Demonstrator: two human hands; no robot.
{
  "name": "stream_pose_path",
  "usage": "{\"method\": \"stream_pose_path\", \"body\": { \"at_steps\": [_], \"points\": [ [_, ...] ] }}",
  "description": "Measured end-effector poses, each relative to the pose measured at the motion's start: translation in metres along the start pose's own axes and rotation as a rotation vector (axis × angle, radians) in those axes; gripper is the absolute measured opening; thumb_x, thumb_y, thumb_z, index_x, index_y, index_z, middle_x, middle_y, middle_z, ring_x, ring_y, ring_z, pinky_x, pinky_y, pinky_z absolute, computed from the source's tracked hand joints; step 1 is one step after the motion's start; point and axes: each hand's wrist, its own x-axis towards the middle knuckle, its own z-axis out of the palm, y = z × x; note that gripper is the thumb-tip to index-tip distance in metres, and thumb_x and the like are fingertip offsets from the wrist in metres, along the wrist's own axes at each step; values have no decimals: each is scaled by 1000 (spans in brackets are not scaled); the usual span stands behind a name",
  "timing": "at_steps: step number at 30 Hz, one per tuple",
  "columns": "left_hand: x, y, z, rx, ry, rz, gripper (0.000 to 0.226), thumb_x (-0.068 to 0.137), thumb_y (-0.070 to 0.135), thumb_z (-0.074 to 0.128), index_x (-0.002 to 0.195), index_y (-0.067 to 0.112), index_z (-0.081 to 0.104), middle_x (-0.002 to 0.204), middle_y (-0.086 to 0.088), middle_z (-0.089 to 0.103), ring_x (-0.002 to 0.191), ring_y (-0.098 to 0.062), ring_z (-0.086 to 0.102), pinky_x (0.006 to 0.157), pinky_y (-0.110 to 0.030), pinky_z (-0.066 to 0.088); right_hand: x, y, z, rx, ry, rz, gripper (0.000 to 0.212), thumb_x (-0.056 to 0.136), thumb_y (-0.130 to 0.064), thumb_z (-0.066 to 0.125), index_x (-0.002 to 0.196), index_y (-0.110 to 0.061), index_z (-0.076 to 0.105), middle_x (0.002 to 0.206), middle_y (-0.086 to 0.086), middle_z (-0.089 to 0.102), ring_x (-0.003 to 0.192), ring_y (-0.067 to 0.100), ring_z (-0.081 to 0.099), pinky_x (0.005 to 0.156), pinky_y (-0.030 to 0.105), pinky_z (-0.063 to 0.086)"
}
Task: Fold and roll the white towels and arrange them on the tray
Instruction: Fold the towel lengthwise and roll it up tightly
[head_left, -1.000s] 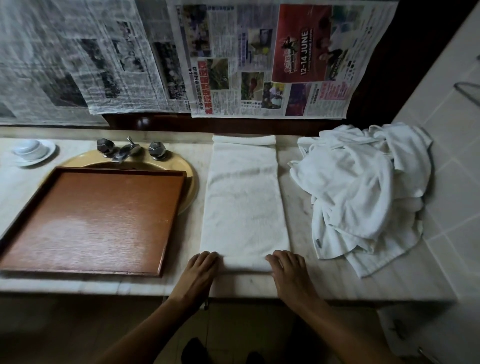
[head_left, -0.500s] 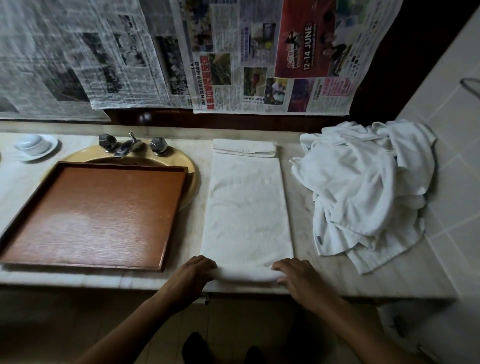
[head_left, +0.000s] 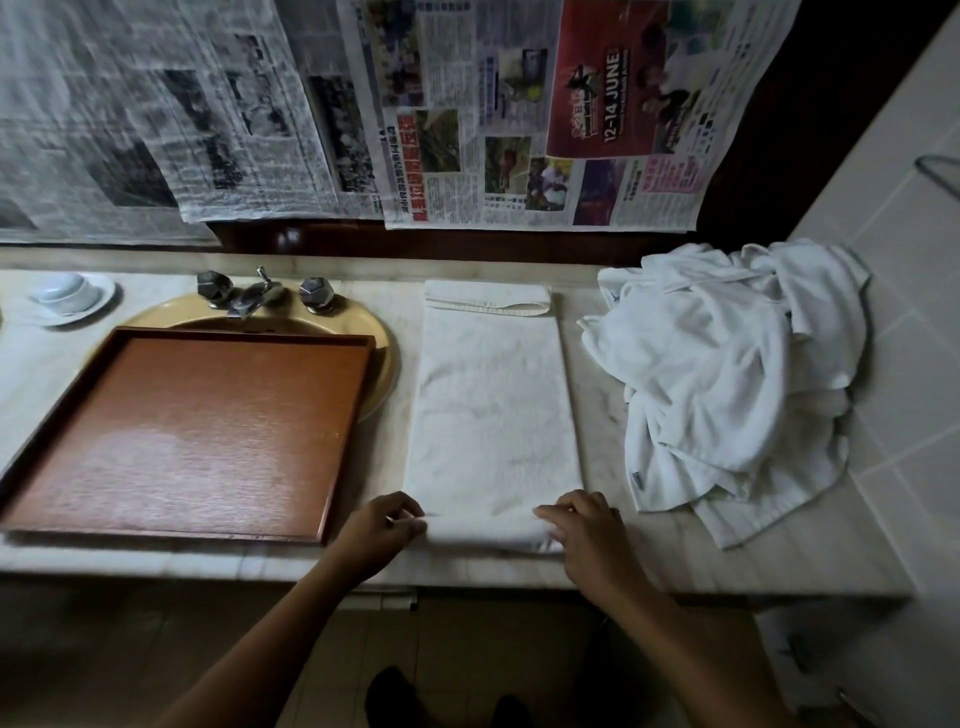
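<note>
First, wooden tray (head_left: 187, 431): flat on the counter (head_left: 649, 566), just left of the left fingers (it partly covers the sink (head_left: 385, 343)).
left hand (head_left: 379, 530): fingers curled, pinching the near left corner of the folded towel (head_left: 493, 415).
folded towel: long white strip running away from the fingers, near edge bunched between both hands.
right hand (head_left: 587, 535): fingers curled, gripping the near right corner.
towel pile (head_left: 727, 374): crumpled, right of the right fingers, apart.

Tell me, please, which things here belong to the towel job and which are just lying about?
Job: flat towel, towel pile, tray, left hand, right hand.
Lying about: cup, saucer, taps, basin, newspapers.
</note>
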Motion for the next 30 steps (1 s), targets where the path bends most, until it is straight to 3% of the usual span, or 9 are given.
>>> {"method": "stream_pose_path", "body": {
  "at_steps": [2, 6, 10, 13, 17, 20, 23, 26, 30],
  "points": [
    [0, 1, -1, -48, -8, -27, 10, 85, 38, 75, 92, 31, 73, 87, 3, 75, 78, -14, 71, 72, -36, 57, -7, -10, 7, 19, 66, -23, 71, 59, 20, 65, 114, -24, 75, 104, -6, 61, 93, 21, 58, 70, 34, 49],
    [2, 4, 1, -103, 36, -73, 10, 82, 42, 75, 87, 33, 75, 82, -1, 74, 78, -20, 71, 68, -35, 55, -26, -28, 19, -33, 177, -50, 56, 74, 3, 46, 119, -18, 72, 114, 0, 62, 102, 24, 58, 79, 38, 52],
    [1, 8, 15, -11, 211, -87, 10, 89, 38, 76, 92, 29, 75, 97, -2, 67, 84, -18, 67, 73, -32, 53, -35, -35, 31, -136, 170, -50, 58, 79, -2, 64, 137, -9, 62, 135, 13, 56, 119, 35, 54, 106, 48, 39],
    [-10, 2, 40, 430, 434, 165, 36, 98, 40, 55, 126, 22, 67, 129, -9, 61, 114, -30, 60, 90, -45, 50, -37, -34, 36, -165, 169, -63, 63, 82, -6, 65, 144, -7, 56, 143, 16, 53, 127, 39, 51, 116, 56, 32],
    [-26, 0, 80, 606, 328, 530, 59, 103, 39, 41, 157, 18, 38, 164, -7, 35, 152, -30, 30, 118, -52, 22, -36, -31, 40, -189, 86, -61, 71, 86, -12, 62, 154, -11, 43, 155, 13, 44, 143, 38, 40, 122, 57, 23],
    [-17, -3, 84, 659, 280, 523, 61, 103, 37, 40, 160, 19, 31, 165, -7, 33, 153, -30, 28, 119, -52, 19, -26, -26, 35, -215, 47, -84, 73, 89, -17, 62, 158, -15, 37, 159, 10, 40, 148, 35, 35, 123, 54, 19],
    [-2, -5, 70, 705, 218, 507, 71, 95, 31, 56, 160, 20, 30, 159, -9, 44, 146, -32, 42, 118, -49, 22, -12, -13, 27, -241, -11, -90, 75, 89, -17, 62, 159, -21, 35, 159, 10, 40, 149, 34, 34, 121, 58, 23],
    [9, -7, 51, 722, 161, 527, 90, 76, 18, 78, 156, 15, 37, 143, -9, 57, 130, -30, 57, 113, -47, 42, 0, -1, 17, -230, -95, -127, 87, 81, -8, 67, 159, -25, 31, 153, 7, 44, 142, 31, 43, 115, 57, 37],
    [12, -16, 31, 720, 95, 593, 83, 73, 8, 74, 151, 8, 45, 138, -9, 59, 124, -29, 60, 103, -42, 52, 4, 13, 9, -228, -145, -200, 93, 72, 3, 68, 156, -20, 34, 140, 6, 57, 124, 27, 59, 105, 47, 49]
  ]
}}
